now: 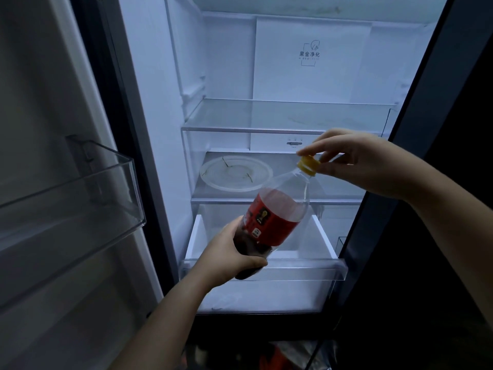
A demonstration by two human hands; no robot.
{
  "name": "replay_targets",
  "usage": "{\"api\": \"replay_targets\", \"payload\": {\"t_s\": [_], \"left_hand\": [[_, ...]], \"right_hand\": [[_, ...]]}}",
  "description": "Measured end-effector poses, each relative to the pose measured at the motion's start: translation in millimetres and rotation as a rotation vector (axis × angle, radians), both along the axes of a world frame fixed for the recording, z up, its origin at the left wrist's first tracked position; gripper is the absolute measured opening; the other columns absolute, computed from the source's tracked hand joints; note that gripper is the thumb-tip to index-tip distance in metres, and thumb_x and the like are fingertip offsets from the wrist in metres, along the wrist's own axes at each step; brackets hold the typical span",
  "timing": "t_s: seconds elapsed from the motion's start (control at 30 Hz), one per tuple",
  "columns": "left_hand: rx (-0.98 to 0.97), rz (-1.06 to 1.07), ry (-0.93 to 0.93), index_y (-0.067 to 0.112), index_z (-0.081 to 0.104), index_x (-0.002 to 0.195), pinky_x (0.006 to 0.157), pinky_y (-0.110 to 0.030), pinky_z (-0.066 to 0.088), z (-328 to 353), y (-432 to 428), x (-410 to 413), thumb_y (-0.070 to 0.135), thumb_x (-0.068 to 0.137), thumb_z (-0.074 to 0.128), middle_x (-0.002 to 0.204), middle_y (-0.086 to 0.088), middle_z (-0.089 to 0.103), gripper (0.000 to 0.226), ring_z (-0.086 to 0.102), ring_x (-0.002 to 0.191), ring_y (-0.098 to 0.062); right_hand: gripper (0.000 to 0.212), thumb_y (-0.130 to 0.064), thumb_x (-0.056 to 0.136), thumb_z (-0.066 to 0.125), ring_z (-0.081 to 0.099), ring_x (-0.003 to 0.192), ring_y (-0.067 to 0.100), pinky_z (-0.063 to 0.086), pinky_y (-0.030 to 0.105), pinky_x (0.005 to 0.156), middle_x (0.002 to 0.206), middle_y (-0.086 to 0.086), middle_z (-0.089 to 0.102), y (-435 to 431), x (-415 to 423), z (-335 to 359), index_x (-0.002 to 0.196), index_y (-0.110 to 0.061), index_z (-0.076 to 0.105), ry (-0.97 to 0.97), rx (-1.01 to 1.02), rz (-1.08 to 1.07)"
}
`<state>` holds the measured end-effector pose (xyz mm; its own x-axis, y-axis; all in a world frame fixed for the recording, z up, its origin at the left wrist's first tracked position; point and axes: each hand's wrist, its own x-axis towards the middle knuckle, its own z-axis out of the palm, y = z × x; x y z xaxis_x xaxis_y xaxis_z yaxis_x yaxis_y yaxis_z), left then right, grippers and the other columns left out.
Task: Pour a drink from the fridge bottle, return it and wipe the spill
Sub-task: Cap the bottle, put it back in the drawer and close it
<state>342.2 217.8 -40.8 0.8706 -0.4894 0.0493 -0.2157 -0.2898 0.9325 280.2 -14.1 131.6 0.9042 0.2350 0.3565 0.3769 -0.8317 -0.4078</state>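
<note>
A clear plastic bottle [277,209] with a red label and a little dark drink in its base is tilted in front of the open fridge [306,62]. My left hand [229,255] grips its lower end. Its neck points up and to the right. The yellow cap [309,164] sits on the neck, and my right hand [352,158] pinches it between thumb and fingertips.
Inside the fridge are two glass shelves; a round clear lid [236,173] lies on the lower one [333,194]. Below it a white drawer [264,265] stands pulled out. The open left door carries a clear door bin [88,198]. A dark door edge [416,108] runs along the right.
</note>
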Motion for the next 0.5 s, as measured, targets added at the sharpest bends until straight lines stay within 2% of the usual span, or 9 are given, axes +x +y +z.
{"api": "replay_targets", "payload": {"t_s": [0.07, 0.1, 0.2, 0.27, 0.33, 0.37, 0.4, 0.43, 0.5], "left_hand": [[0.000, -0.006, -0.003, 0.041, 0.054, 0.115, 0.084, -0.026, 0.053, 0, 0, 0, 0.018, 0.055, 0.082, 0.102, 0.013, 0.069, 0.070, 0.065, 0.094, -0.002], [0.005, -0.009, -0.004, 0.040, 0.054, 0.115, 0.083, -0.026, 0.053, 0, 0, 0, 0.016, 0.056, 0.082, 0.102, 0.012, 0.070, 0.069, 0.066, 0.093, -0.003], [0.011, -0.030, -0.008, 0.036, 0.056, 0.111, 0.075, -0.026, 0.055, 1, -1, -1, 0.011, 0.059, 0.081, 0.096, 0.009, 0.070, 0.063, 0.067, 0.089, -0.007], [0.018, -0.039, -0.008, 0.035, 0.056, 0.111, 0.073, -0.027, 0.055, 1, -2, -1, 0.011, 0.058, 0.080, 0.096, 0.009, 0.070, 0.063, 0.067, 0.088, -0.009], [0.028, -0.045, -0.029, 0.037, 0.056, 0.114, 0.078, -0.028, 0.054, 0, -3, -1, 0.017, 0.054, 0.080, 0.100, 0.011, 0.069, 0.068, 0.066, 0.092, -0.007], [0.033, -0.044, -0.043, 0.038, 0.055, 0.115, 0.081, -0.028, 0.054, 0, -4, -1, 0.020, 0.053, 0.080, 0.102, 0.011, 0.068, 0.069, 0.066, 0.094, -0.006], [0.033, -0.045, -0.054, 0.038, 0.055, 0.115, 0.082, -0.027, 0.054, 1, -4, -1, 0.021, 0.052, 0.080, 0.103, 0.011, 0.068, 0.070, 0.065, 0.095, -0.005], [0.033, -0.045, -0.058, 0.038, 0.055, 0.116, 0.082, -0.026, 0.053, 1, -4, -2, 0.020, 0.052, 0.080, 0.104, 0.011, 0.068, 0.071, 0.065, 0.095, -0.004], [0.032, -0.048, -0.053, 0.037, 0.054, 0.117, 0.081, -0.023, 0.053, 2, -4, -3, 0.016, 0.056, 0.081, 0.104, 0.012, 0.068, 0.070, 0.065, 0.095, -0.003]], "right_hand": [[0.021, -0.036, 0.083, 0.063, 0.063, 0.082, 0.006, 0.053, 0.032, 0.079, 0.093, -0.010, 0.065, 4, -1, 3, 0.100, -0.027, 0.071, -0.011, -0.080, -0.090], [0.023, -0.044, 0.081, 0.062, 0.062, 0.075, 0.009, 0.053, 0.034, 0.072, 0.084, -0.007, 0.067, 5, 0, 2, 0.090, -0.026, 0.071, -0.022, -0.129, -0.153], [0.066, -0.075, 0.073, 0.036, 0.051, 0.056, 0.020, 0.036, 0.030, 0.050, 0.059, 0.004, 0.057, 13, 3, -3, 0.067, -0.014, 0.062, -0.162, -0.365, -0.387], [0.085, -0.085, 0.072, 0.015, 0.051, 0.055, 0.021, 0.039, 0.031, 0.051, 0.058, 0.005, 0.055, 10, 4, -7, 0.066, -0.012, 0.059, -0.220, -0.449, -0.437], [0.078, -0.082, 0.078, 0.018, 0.059, 0.069, 0.015, 0.051, 0.038, 0.066, 0.076, -0.001, 0.063, 0, 0, -4, 0.084, -0.017, 0.061, -0.152, -0.274, -0.338], [0.061, -0.074, 0.084, 0.031, 0.061, 0.082, 0.011, 0.053, 0.040, 0.077, 0.092, -0.005, 0.065, -5, -3, -1, 0.099, -0.022, 0.061, -0.070, -0.114, -0.238], [0.043, -0.060, 0.088, 0.045, 0.061, 0.096, 0.008, 0.052, 0.037, 0.086, 0.107, -0.009, 0.064, -8, -6, 1, 0.111, -0.026, 0.059, 0.021, 0.025, -0.119], [0.036, -0.045, 0.087, 0.055, 0.059, 0.106, 0.006, 0.051, 0.032, 0.091, 0.116, -0.011, 0.062, -10, -10, 3, 0.117, -0.026, 0.057, 0.105, 0.128, -0.018], [0.042, -0.033, 0.076, 0.063, 0.057, 0.114, 0.005, 0.050, 0.026, 0.094, 0.118, -0.010, 0.063, -12, -16, 4, 0.116, -0.022, 0.061, 0.214, 0.232, 0.118]]}}
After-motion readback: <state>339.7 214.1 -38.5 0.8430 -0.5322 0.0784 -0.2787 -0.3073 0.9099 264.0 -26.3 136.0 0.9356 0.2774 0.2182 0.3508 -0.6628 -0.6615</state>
